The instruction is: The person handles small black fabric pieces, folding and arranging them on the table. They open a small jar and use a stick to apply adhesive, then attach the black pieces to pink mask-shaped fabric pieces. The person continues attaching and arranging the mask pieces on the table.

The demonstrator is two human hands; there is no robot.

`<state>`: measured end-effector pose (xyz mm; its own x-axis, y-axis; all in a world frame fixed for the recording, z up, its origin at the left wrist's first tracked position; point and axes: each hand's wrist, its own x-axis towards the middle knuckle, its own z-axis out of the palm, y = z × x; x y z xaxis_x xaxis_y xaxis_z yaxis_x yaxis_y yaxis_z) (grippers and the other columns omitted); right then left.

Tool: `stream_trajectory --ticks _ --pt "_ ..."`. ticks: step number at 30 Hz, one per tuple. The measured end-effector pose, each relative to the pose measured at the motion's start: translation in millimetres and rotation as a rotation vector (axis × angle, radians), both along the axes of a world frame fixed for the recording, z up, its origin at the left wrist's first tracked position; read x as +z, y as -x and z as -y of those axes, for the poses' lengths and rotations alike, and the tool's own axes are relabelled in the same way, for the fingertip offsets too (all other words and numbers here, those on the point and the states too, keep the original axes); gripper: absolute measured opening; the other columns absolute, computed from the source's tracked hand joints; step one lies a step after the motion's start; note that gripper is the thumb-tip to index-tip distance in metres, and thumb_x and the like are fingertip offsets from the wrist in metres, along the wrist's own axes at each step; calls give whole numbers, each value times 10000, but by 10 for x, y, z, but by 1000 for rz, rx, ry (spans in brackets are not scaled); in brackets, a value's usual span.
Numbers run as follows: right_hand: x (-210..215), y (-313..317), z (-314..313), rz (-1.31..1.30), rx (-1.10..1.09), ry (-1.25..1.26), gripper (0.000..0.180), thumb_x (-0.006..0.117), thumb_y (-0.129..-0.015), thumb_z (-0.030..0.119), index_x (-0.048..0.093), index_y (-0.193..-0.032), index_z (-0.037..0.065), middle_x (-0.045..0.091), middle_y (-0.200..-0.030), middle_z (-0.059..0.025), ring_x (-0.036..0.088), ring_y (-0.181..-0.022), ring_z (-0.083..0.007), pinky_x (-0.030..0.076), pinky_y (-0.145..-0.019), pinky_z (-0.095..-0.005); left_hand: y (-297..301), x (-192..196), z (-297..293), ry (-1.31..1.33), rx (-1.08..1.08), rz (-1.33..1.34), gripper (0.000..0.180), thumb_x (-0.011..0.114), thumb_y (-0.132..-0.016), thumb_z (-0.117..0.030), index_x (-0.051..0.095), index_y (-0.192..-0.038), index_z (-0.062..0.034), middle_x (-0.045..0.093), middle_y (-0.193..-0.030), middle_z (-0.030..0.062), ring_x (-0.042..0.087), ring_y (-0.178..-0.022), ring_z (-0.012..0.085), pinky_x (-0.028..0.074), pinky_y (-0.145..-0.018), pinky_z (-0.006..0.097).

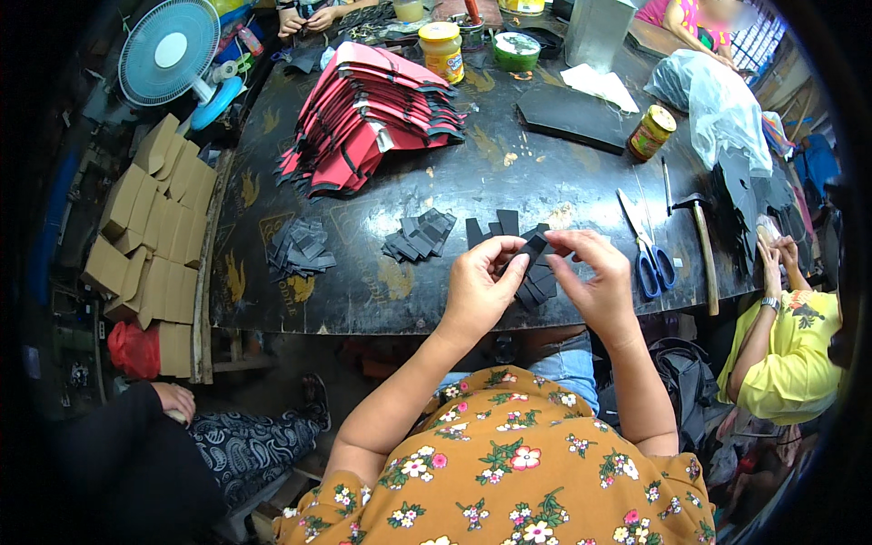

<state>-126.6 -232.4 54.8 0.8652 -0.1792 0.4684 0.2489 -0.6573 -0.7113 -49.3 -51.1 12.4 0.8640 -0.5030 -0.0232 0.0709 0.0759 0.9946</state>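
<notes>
My left hand (490, 280) pinches a small flat black piece (536, 245) between thumb and fingers, just above the table's near edge. Close on its right is my right hand (592, 268), fingers curved and thumb held apart, its fingertips by the piece's upper end. Whether they touch it I cannot tell. Under and behind both hands lie loose black pieces (507, 221) of similar shape, partly hidden by my fingers. Two more heaps of black pieces, one in the middle (420, 236) and one farther left (300, 248), rest on the dark table (363, 304).
Blue-handled scissors (647, 259) and a hammer (703, 245) lie right of my hands. Beyond stand a stack of red-and-black pieces (368, 118), jars (651, 133) and a black slab (572, 118). Boxes (163, 227) and a fan (171, 52) are left. Other people sit around the table.
</notes>
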Motion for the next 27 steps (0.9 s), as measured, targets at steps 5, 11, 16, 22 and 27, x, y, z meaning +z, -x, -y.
stream_trajectory --ticks 5,11,16,22,27 --pt "-108 -70 -76 31 -43 186 271 813 -872 10 790 -1142 14 798 -1020 -144 772 -903 -320 617 -830 -409 94 38 37 -76 52 213 214 753 -1014 -46 751 -1203 54 762 -1032 80 700 -846 93 578 -748 259" --pt "-368 -71 -50 51 -20 186 219 799 -857 0 785 -1074 20 795 -969 -147 770 -884 -340 614 -806 -420 98 -100 49 -119 5 243 213 748 -995 -54 747 -1177 58 772 -1035 144 737 -838 163 595 -755 305" --pt "-463 -35 173 25 -123 136 174 739 -876 -25 771 -1038 28 773 -925 -159 765 -857 -333 607 -793 -407 45 -136 -1 -162 -68 174 195 746 -980 -46 751 -1150 49 771 -1015 151 744 -846 183 595 -766 334" --pt "-383 6 730 -418 -243 286 219 753 -886 54 767 -1103 78 725 -877 -140 735 -799 -321 579 -752 -438 -672 -75 -545 -550 326 675 216 793 -923 -58 769 -1137 -62 744 -892 91 726 -829 223 578 -792 350" --pt "-387 -213 683 -377 -111 355 292 805 -879 115 790 -1170 104 711 -986 -144 714 -973 -356 567 -869 -461 -787 -269 -677 -845 404 800 276 848 -875 -165 789 -1141 -118 682 -1282 86 626 -1234 322 464 -1077 472"
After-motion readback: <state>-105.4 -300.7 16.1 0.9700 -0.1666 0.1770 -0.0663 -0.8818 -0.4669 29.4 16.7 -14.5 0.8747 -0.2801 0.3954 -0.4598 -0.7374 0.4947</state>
